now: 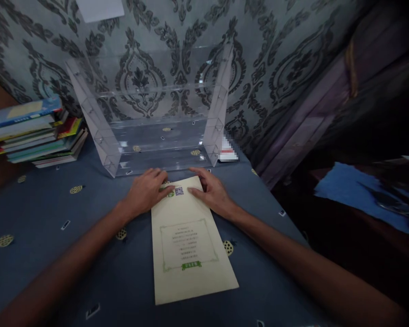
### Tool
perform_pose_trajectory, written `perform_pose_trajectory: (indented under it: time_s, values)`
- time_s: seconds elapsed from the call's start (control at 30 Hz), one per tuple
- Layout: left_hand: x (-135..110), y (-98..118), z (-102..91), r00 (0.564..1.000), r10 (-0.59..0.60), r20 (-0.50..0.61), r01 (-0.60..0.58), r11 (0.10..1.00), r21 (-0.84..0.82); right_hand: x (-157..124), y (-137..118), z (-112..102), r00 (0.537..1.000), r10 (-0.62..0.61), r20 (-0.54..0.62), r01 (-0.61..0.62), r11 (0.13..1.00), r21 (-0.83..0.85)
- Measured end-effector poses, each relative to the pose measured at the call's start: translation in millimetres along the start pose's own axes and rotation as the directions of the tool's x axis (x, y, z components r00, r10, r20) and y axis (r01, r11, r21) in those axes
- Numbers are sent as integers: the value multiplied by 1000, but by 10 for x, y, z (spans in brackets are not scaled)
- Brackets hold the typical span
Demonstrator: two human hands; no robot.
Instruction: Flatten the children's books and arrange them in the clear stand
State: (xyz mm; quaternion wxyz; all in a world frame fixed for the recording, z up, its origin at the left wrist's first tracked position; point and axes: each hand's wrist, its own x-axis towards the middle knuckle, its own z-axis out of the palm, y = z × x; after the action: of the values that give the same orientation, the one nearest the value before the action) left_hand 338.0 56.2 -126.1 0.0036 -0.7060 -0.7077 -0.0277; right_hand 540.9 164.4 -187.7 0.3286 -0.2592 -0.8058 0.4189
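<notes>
The fingers (156, 174) of the left hand (146, 193) bend over the far left corner of a cream paper packet (191, 243), thumb laid on top near a printed QR code. The right hand (211, 193) mirrors it: thumb on the packet's face, index finger stretched past the far right corner, a gap between the two. Whether either set of fingers pinches from beneath cannot be told; taking both corners probably keeps the packet square and steady. It lies flat on the desk (122, 281), between the forearms, its print upside down to the person.

Just beyond the fingertips stands a clear rack (218, 111), near the wall (255, 91), perhaps to leave working room in front. Stacked books (30, 131) sit to its left, likely out of the arms' way; a partly blurred white-and-red item (227, 155) rests beside its right panel.
</notes>
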Motion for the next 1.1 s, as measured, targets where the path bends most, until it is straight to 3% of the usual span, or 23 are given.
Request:
perform_pose_trajectory:
  time_s: [0.13,0.3,0.5,0.67,1.1]
  values:
    - [-345,-65,28,980,108,-168,-116,992,-41,-12,3,8,998,-26,-61,24,999,-27]
    - [-667,86,170,962,183,-205,-184,983,12,-40,-32,-5,996,-56,-65,51,996,-75]
    - [-469,344,229,970,217,-109,-221,975,-24,-39,-43,5,997,-40,-68,35,997,-70]
    - [-243,513,230,960,261,-103,-269,960,-82,-24,-54,-32,994,-54,-98,49,997,-58]
    - [-222,530,358,950,261,-171,-284,950,-128,-24,6,-40,983,-52,-176,41,997,-69]
